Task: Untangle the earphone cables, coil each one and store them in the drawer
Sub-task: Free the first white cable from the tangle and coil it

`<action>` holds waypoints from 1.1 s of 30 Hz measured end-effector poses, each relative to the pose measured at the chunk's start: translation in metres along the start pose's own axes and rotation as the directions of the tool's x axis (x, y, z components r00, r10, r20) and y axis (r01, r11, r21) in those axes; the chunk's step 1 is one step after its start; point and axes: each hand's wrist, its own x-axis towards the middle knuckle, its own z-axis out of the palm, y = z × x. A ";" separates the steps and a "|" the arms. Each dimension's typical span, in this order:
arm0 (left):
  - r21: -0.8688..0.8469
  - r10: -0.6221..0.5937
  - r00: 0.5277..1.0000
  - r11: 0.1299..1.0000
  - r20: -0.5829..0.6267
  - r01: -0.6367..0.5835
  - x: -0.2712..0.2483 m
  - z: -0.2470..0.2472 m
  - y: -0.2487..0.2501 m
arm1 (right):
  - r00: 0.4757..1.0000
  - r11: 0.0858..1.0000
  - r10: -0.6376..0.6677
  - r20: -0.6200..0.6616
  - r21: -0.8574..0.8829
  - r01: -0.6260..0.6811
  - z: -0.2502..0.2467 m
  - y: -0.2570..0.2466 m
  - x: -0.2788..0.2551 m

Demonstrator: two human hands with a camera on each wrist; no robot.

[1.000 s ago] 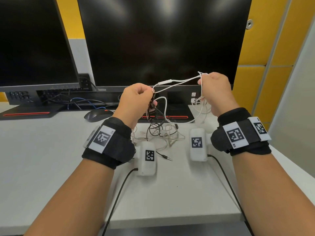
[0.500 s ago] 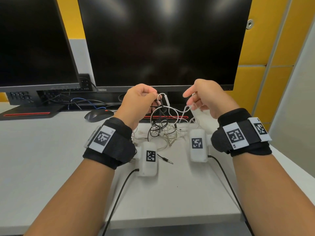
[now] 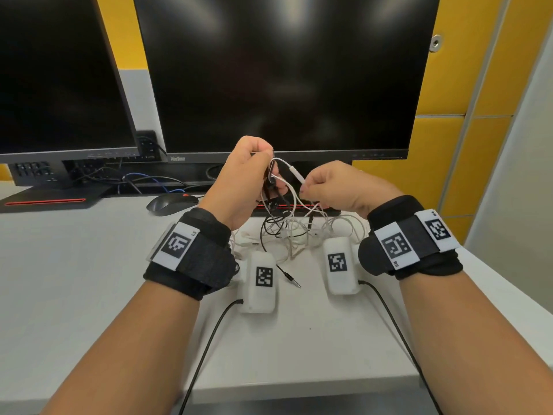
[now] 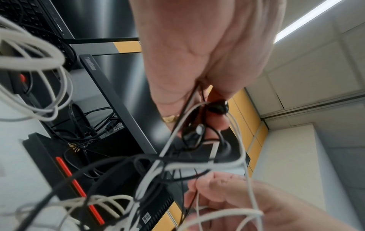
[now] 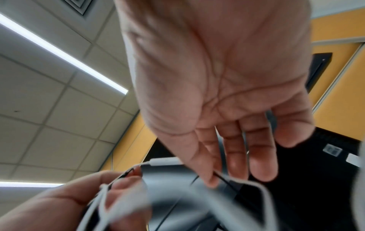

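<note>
Head view: the left hand [image 3: 248, 172] pinches the black earphone cable [image 3: 270, 187] above the tangle [image 3: 294, 229] on the worktop [image 3: 89, 265]; the right hand [image 3: 335, 187], just right of it, pinches the white cable [image 3: 294, 173].

Left wrist view: black earbud [image 4: 217, 107] hangs at the fingertips.

Right wrist view: thumb and forefinger pinch the strand, other fingers loose.

It was an office: two large black flat monitors [image 3: 278, 76] stood beyond the fingers on a white laminate desk [image 3: 74, 265], before glossy yellow panelled cabinets [image 3: 449, 85].
</note>
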 end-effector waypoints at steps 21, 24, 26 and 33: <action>0.130 0.163 0.986 0.979 -0.042 -0.156 0.002 -0.001 -0.002 | 0.907 0.943 -0.094 -0.410 0.257 0.213 -0.005 0.005 0.008; 0.042 0.196 0.959 0.981 -0.206 -0.192 0.007 -0.005 -0.004 | 0.929 0.959 -0.045 -0.368 0.245 0.143 -0.006 0.008 0.009; -0.002 0.197 0.939 0.978 -0.282 -0.206 0.007 -0.006 -0.004 | 0.945 0.965 -0.020 -0.325 0.240 0.103 -0.005 0.010 0.008; -0.082 0.142 0.910 0.979 -0.389 -0.188 0.009 -0.011 -0.001 | 0.916 0.958 0.173 -0.363 0.278 -0.071 -0.010 0.018 0.016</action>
